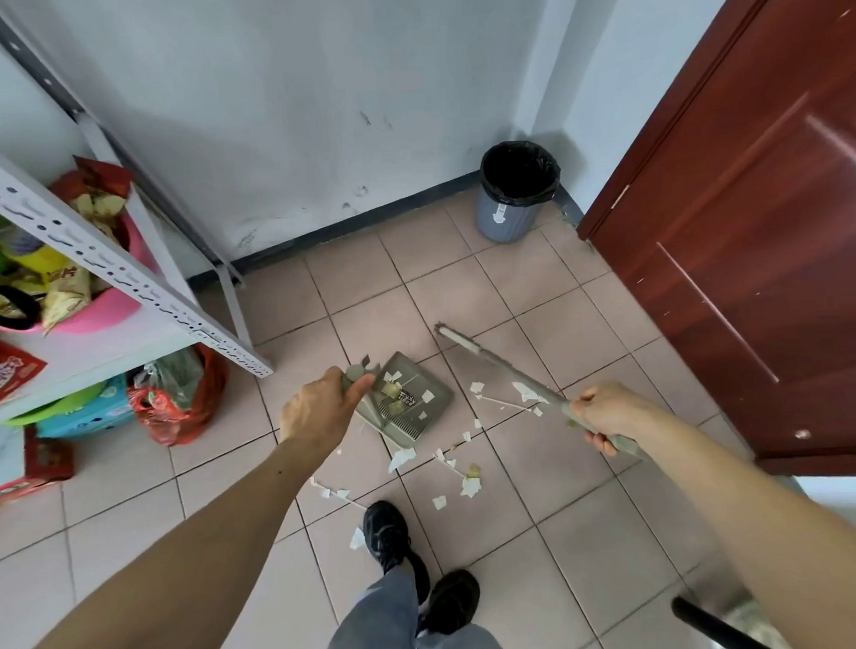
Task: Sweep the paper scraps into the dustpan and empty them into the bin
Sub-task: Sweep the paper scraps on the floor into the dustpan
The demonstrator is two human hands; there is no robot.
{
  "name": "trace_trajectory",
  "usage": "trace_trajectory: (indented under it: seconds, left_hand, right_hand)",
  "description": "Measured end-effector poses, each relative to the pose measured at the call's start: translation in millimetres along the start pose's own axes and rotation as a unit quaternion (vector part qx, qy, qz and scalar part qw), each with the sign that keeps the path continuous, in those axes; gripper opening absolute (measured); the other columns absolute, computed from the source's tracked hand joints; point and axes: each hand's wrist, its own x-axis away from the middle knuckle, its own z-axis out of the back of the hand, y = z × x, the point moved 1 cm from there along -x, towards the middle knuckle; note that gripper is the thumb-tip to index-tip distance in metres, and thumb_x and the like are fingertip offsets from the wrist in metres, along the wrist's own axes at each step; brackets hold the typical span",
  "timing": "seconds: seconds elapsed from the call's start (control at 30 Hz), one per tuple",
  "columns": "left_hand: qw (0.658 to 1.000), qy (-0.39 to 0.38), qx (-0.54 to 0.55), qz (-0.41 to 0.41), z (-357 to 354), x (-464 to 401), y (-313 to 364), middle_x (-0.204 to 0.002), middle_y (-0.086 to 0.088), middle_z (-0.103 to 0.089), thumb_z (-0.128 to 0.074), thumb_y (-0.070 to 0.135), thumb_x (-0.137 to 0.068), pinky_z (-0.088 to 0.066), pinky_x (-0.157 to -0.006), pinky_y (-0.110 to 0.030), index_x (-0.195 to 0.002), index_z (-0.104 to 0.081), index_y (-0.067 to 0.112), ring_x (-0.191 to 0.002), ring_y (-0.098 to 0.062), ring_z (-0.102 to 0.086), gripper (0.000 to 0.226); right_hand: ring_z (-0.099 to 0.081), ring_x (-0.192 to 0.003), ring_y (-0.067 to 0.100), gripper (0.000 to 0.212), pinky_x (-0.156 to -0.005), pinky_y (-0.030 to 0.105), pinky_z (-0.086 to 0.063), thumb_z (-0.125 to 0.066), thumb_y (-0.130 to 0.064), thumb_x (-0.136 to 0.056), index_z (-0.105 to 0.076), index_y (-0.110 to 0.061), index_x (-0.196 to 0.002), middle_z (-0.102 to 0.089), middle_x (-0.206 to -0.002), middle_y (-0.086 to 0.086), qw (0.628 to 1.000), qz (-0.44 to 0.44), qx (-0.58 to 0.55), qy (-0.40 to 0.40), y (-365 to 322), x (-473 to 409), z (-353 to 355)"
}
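Note:
My left hand (317, 408) grips the upright handle of a grey dustpan (409, 397) that rests on the tiled floor and holds several white and yellowish paper scraps. My right hand (606, 415) is closed around the grey broom handle (510, 370). The broom slants up and away to the left, its far end lifted above the floor beyond the pan. Loose paper scraps (465, 478) lie scattered on the tiles in front of the pan and near my shoes. A grey bin (516, 195) with a black liner stands in the far corner.
A grey metal shelf rack (138, 286) with a pink basin (124, 296) and snack bags stands at the left. A red plastic bag (181, 401) sits under it. A dark red door (752, 216) stands open on the right. My black shoes (389, 534) are below the scraps.

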Motion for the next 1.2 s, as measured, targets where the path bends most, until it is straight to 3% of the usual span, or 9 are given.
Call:
trace_trajectory:
  seconds: [0.2, 0.4, 0.47, 0.53, 0.6, 0.63, 0.9, 1.07, 1.2]
  left_hand:
    - [0.999, -0.004, -0.041, -0.022, -16.2, 30.5, 16.7, -0.080, -0.006, -0.059, -0.031, 0.067, -0.091, -0.043, -0.061, -0.034, -0.085, -0.043, 0.017, -0.077, -0.030, -0.059, 0.051]
    - [0.997, -0.012, -0.073, -0.030, -36.5, 46.3, 25.6, -0.082, -0.007, -0.064, -0.029, 0.068, -0.091, -0.040, -0.061, -0.034, -0.091, -0.048, 0.017, -0.083, -0.032, -0.064, 0.054]
    - [0.997, -0.016, -0.071, -0.030, -40.3, 45.5, 27.4, -0.084, -0.007, -0.065, -0.028, 0.068, -0.090, -0.041, -0.062, -0.034, -0.092, -0.049, 0.017, -0.084, -0.032, -0.064, 0.056]
    - [0.995, -0.017, -0.083, -0.043, -42.9, 43.2, 30.3, -0.088, -0.010, -0.067, -0.027, 0.068, -0.091, -0.041, -0.062, -0.034, -0.098, -0.051, 0.015, -0.085, -0.033, -0.064, 0.058]
    - [0.993, -0.020, -0.094, -0.063, -44.7, 40.8, 35.8, -0.091, -0.011, -0.067, -0.027, 0.067, -0.091, -0.041, -0.062, -0.034, -0.102, -0.052, 0.014, -0.087, -0.033, -0.064, 0.059]
    - [0.993, -0.023, -0.093, -0.071, -45.5, 38.7, 39.0, -0.092, -0.011, -0.068, -0.027, 0.066, -0.092, -0.041, -0.063, -0.034, -0.103, -0.052, 0.014, -0.088, -0.034, -0.064, 0.059]
    - [0.988, -0.034, -0.104, -0.108, -45.8, 27.6, 50.5, -0.094, -0.012, -0.067, -0.025, 0.066, -0.092, -0.041, -0.063, -0.035, -0.104, -0.051, 0.012, -0.088, -0.034, -0.064, 0.061]
    - [0.991, -0.031, -0.083, -0.099, -44.4, 30.7, 46.2, -0.092, -0.013, -0.066, -0.028, 0.066, -0.092, -0.040, -0.063, -0.035, -0.099, -0.051, 0.012, -0.087, -0.034, -0.063, 0.059]
    - [0.995, -0.017, -0.060, -0.082, -41.3, 37.4, 32.0, -0.088, -0.013, -0.067, -0.029, 0.068, -0.091, -0.042, -0.063, -0.036, -0.096, -0.052, 0.012, -0.083, -0.034, -0.063, 0.061]
  right_hand:
    - [-0.043, -0.037, 0.017, 0.023, -0.034, 0.016, -0.036, -0.052, -0.015, -0.099, -0.064, 0.003, -0.108, -0.049, -0.067, 0.012, 0.995, -0.044, -0.072, 0.060, 65.4, -23.4, 8.6]
    - [-0.047, -0.057, 0.021, 0.014, -0.028, 0.017, -0.039, -0.046, 0.000, -0.098, -0.056, 0.001, -0.089, -0.052, -0.093, 0.022, 0.987, -0.101, -0.085, 0.092, 99.6, -32.3, 1.3]
    - [-0.049, -0.057, 0.023, 0.019, -0.029, 0.018, -0.041, -0.047, 0.000, -0.097, -0.052, 0.000, -0.078, -0.053, -0.084, 0.020, 0.984, -0.118, -0.097, 0.097, 108.1, -32.9, -2.0]
    - [-0.050, -0.038, 0.020, 0.022, -0.028, 0.015, -0.038, -0.045, 0.004, -0.096, -0.051, 0.001, -0.075, -0.058, -0.057, 0.018, 0.981, -0.128, -0.111, 0.091, 111.4, -27.4, -6.6]
    - [-0.038, -0.015, 0.014, 0.028, -0.026, 0.010, -0.032, -0.043, 0.005, -0.097, -0.049, 0.002, -0.069, -0.045, -0.025, 0.009, 0.984, -0.125, -0.096, 0.079, 109.9, -17.5, -14.2]
    - [-0.035, -0.012, 0.014, 0.029, -0.027, 0.009, -0.031, -0.043, 0.002, -0.098, -0.049, 0.003, -0.070, -0.041, -0.021, 0.007, 0.987, -0.117, -0.089, 0.071, 107.8, -13.4, -20.1]
    - [-0.045, -0.039, 0.018, 0.025, -0.044, 0.027, -0.038, -0.050, -0.015, -0.099, -0.062, 0.005, -0.107, -0.055, -0.053, 0.014, 0.994, -0.053, -0.090, -0.044, 76.0, 12.6, -67.1]
    - [-0.041, -0.031, 0.010, 0.016, -0.031, 0.015, -0.035, -0.046, -0.016, -0.103, -0.055, -0.003, -0.100, -0.050, -0.066, 0.010, 0.989, -0.038, -0.097, -0.107, 51.7, 47.2, -51.0]
    - [-0.038, -0.023, 0.009, 0.014, -0.029, 0.011, -0.032, -0.044, -0.016, -0.104, -0.053, -0.006, -0.099, -0.047, -0.066, 0.013, 0.989, -0.031, -0.113, -0.088, 46.9, 62.7, -44.8]
